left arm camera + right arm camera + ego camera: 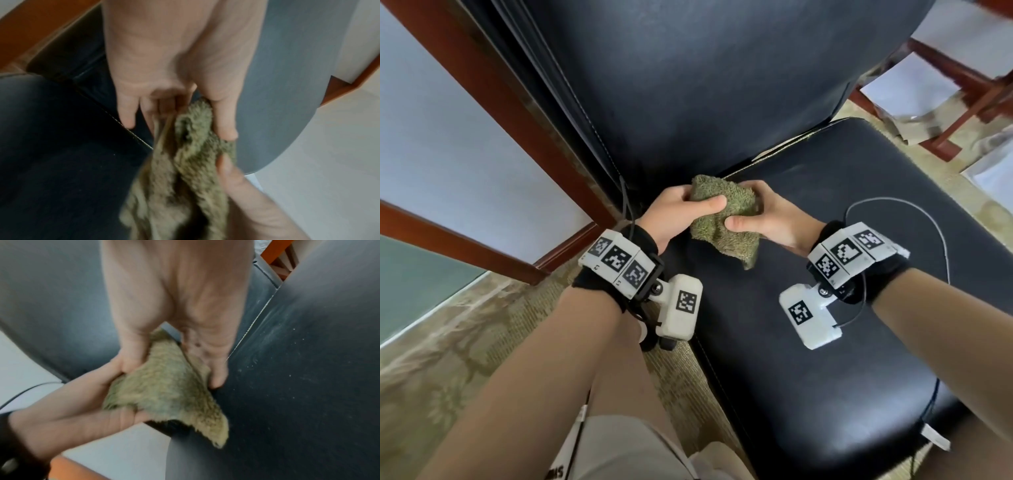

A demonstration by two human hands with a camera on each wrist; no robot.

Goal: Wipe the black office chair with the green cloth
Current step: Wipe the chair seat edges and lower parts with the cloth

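Between both grips, green cloth [722, 222]

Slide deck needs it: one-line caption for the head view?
Both hands, left hand and right hand, grip a bunched green cloth above the black office chair seat.

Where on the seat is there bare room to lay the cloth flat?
Bare seat lies toward its front edge, below both wrists. The back corner is crowded: left hand and right hand hold the green cloth there, and a thin cable loops right.
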